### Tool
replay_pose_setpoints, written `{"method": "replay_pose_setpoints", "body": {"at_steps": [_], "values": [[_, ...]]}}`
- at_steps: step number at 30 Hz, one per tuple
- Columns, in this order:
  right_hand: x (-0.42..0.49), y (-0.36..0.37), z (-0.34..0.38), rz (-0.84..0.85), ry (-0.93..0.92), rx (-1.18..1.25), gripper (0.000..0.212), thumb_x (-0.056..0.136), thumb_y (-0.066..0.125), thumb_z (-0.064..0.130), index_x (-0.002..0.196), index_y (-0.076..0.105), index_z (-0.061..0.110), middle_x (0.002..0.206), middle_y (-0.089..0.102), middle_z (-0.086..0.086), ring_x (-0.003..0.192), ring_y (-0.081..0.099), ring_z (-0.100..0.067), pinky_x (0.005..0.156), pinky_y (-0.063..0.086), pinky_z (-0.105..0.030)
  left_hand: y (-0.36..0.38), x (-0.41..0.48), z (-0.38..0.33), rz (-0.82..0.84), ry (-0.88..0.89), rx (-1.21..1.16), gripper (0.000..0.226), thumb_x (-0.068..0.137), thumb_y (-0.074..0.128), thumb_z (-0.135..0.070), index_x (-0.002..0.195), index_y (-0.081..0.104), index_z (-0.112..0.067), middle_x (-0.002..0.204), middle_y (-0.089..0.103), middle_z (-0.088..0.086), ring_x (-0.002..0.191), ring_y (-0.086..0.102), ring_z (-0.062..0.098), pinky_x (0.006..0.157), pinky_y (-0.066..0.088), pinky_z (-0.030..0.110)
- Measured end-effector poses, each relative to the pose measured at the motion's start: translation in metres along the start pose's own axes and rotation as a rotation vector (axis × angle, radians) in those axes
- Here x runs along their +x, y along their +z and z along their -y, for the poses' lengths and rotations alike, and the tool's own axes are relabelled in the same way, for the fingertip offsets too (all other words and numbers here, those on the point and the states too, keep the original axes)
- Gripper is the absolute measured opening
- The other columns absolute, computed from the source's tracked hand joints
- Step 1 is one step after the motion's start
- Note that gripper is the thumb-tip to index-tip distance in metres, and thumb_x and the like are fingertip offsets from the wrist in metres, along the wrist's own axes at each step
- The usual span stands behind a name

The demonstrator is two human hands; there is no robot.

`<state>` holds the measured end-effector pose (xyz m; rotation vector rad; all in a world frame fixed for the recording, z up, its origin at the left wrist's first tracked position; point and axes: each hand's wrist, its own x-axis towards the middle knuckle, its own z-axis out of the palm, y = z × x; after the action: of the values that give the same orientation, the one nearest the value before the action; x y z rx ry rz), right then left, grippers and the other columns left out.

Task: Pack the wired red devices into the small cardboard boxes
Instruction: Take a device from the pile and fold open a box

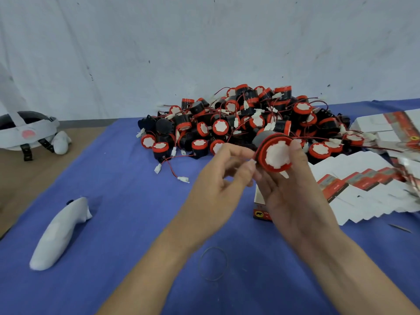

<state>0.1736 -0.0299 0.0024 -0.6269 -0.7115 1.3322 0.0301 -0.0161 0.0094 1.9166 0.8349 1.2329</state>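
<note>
Currently the right hand (pixel 293 201) grips a red device (pixel 276 155), the left hand (pixel 218 178) pinching its rim; coil its wire snugly before lowering it into the small cardboard box (pixel 259 205) beneath.

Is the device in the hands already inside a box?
No, the right hand holds the red device in the air, outside the small box.

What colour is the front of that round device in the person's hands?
White centre inside a red rim on the held device; the head view shows it.
</note>
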Motion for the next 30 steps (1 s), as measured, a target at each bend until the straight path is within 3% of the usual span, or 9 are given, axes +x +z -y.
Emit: {"method": "replay_pose_setpoints", "body": {"at_steps": [2,4,7,9,13,18,22,25,30], "values": [[-0.003,0.006,-0.005,-0.011,0.049,0.054,0.058,0.08,0.059,0.06,0.115,0.076,0.017,0.119,0.074,-0.01,0.113,0.07,-0.023,0.094,0.055,-0.034,0.014,-0.002,0.001,-0.151,0.076,0.064,0.009,0.104,0.05,-0.028,0.105,0.055,-0.036,0.091,0.068,-0.009,0.076,0.065,0.019,0.06,0.052,0.032],[-0.008,0.012,-0.01,-0.008,0.105,0.106,0.067,0.084,0.054,0.064,0.131,0.065,0.017,0.129,0.069,-0.008,0.119,0.067,-0.025,0.103,0.049,-0.041,0.026,-0.002,0.001,-0.306,0.142,0.115,0.009,0.104,0.05,-0.027,0.108,0.057,-0.03,0.091,0.066,-0.009,0.073,0.066,0.018,0.057,0.051,0.026],[-0.017,0.02,-0.017,0.032,0.201,0.186,0.067,0.092,0.042,0.07,0.134,0.063,0.022,0.133,0.067,-0.003,0.12,0.066,-0.022,0.099,0.052,-0.038,0.038,-0.004,0.002,-0.457,0.185,0.179,0.015,0.104,0.048,-0.027,0.116,0.057,-0.025,0.106,0.061,-0.007,0.084,0.066,0.013,0.065,0.052,0.023],[-0.019,0.022,-0.016,0.04,0.218,0.208,0.07,0.092,0.038,0.073,0.127,0.07,0.022,0.126,0.071,-0.004,0.115,0.069,-0.02,0.093,0.055,-0.034,0.044,-0.005,0.001,-0.45,0.174,0.151,0.018,0.105,0.046,-0.03,0.12,0.055,-0.027,0.111,0.062,-0.006,0.09,0.067,0.013,0.071,0.053,0.027],[-0.018,0.021,-0.01,0.067,0.251,0.183,0.075,0.087,0.038,0.077,0.125,0.071,0.022,0.119,0.074,-0.005,0.111,0.071,-0.02,0.085,0.056,-0.034,0.044,-0.007,0.001,-0.389,0.154,0.117,0.022,0.105,0.045,-0.035,0.125,0.054,-0.03,0.101,0.069,-0.011,0.092,0.067,0.004,0.075,0.049,0.013],[-0.015,0.02,-0.018,0.089,0.227,0.075,0.067,0.09,0.041,0.07,0.132,0.065,0.022,0.127,0.07,-0.011,0.121,0.066,-0.026,0.107,0.048,-0.042,0.031,-0.006,0.0,-0.458,0.114,-0.026,0.02,0.106,0.044,-0.033,0.12,0.057,-0.039,0.084,0.069,-0.011,0.07,0.07,0.012,0.058,0.054,0.021],[-0.015,0.02,-0.022,0.119,0.194,-0.015,0.066,0.084,0.048,0.068,0.123,0.071,0.02,0.123,0.072,-0.011,0.112,0.07,-0.024,0.088,0.06,-0.037,0.026,-0.009,-0.003,-0.454,0.125,-0.033,0.024,0.104,0.048,-0.035,0.125,0.051,-0.046,0.088,0.069,-0.028,0.069,0.069,0.001,0.053,0.048,0.007],[-0.013,0.019,-0.019,0.142,0.141,-0.107,0.067,0.081,0.051,0.069,0.116,0.075,0.018,0.116,0.074,-0.012,0.105,0.073,-0.022,0.076,0.06,-0.03,0.025,-0.007,-0.001,-0.421,0.112,-0.018,0.033,0.101,0.055,-0.036,0.133,0.05,-0.038,0.096,0.066,-0.039,0.082,0.068,-0.009,0.062,0.048,0.004],[-0.013,0.011,-0.012,0.063,-0.093,-0.494,0.062,0.08,0.054,0.078,0.116,0.071,0.03,0.114,0.075,0.008,0.102,0.073,-0.013,0.083,0.06,-0.033,0.016,0.002,0.0,-0.489,-0.005,-0.206,0.032,0.1,0.055,-0.036,0.129,0.06,-0.024,0.098,0.074,-0.015,0.088,0.071,0.003,0.075,0.055,0.017]]}}
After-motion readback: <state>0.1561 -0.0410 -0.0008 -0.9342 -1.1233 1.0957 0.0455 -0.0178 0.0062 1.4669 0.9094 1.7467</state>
